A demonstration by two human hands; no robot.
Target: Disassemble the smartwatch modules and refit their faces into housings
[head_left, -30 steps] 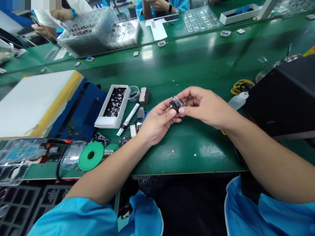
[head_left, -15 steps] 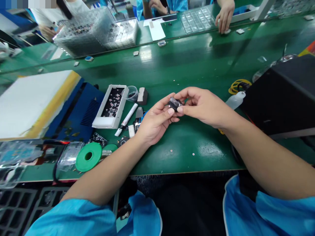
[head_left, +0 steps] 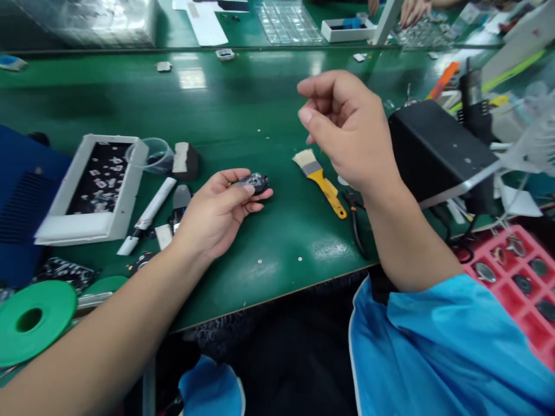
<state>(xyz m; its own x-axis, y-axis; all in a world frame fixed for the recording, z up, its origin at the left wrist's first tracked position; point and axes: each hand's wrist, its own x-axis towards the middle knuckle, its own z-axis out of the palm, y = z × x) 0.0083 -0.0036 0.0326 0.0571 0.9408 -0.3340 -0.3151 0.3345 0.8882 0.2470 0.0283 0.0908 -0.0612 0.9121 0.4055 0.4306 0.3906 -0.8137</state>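
Note:
My left hand (head_left: pixel 221 211) grips a small dark oval part (head_left: pixel 256 183) between thumb and fingers, above the green bench. The part looks like a black plastic housing with a shiny face; its exact kind is unclear. My right hand (head_left: pixel 342 124) is raised over the bench to the right, fingers loosely curled, with a gap between thumb and forefinger and nothing visible in it. Below that hand lie a paintbrush (head_left: pixel 319 182) with a yellow handle and pliers (head_left: pixel 355 222) with dark handles, partly behind the wrist.
On the left are a white tray (head_left: pixel 130 202) of tiny parts, a clear cup (head_left: pixel 156 156), a white marker-like tube (head_left: pixel 156 203) and a green spool (head_left: pixel 60 315). A black box (head_left: pixel 446 150) and a pink compartment tray (head_left: pixel 505 277) stand right. Another person's hand (head_left: pixel 414 10) shows at the back.
My right hand has let go of the dark part and moved up and away to the right. The left hand still holds the part. The view has swung right, showing the brush and pliers.

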